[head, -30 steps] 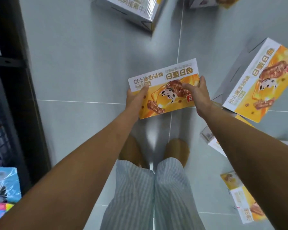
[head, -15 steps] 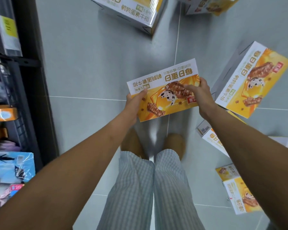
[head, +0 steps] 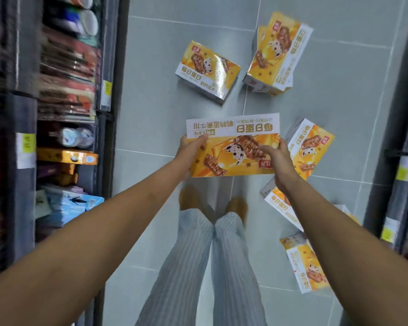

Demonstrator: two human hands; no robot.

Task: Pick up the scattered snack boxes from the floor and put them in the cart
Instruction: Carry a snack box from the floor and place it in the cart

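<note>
Holding snack box (head: pixel 233 149) face-up, lifted above tiled floor (head: pixel 165 118), over feet. Left hand (head: pixel 189 152) gripping left edge, thumb on top face. Right hand (head: pixel 277 160) curled round right edge. Loose boxes (head: pixel 207 71) scattered on floor ahead and right. Stocked shelf (head: pixel 66 95) at left.

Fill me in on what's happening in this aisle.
A person stands in a shop aisle, holding a flat orange-and-white cardboard snack box above the floor. The left hand grips its left edge and the right hand its right edge. At least five matching boxes lie scattered on the grey tiled floor. Stocked shelves stand on the left.
</note>
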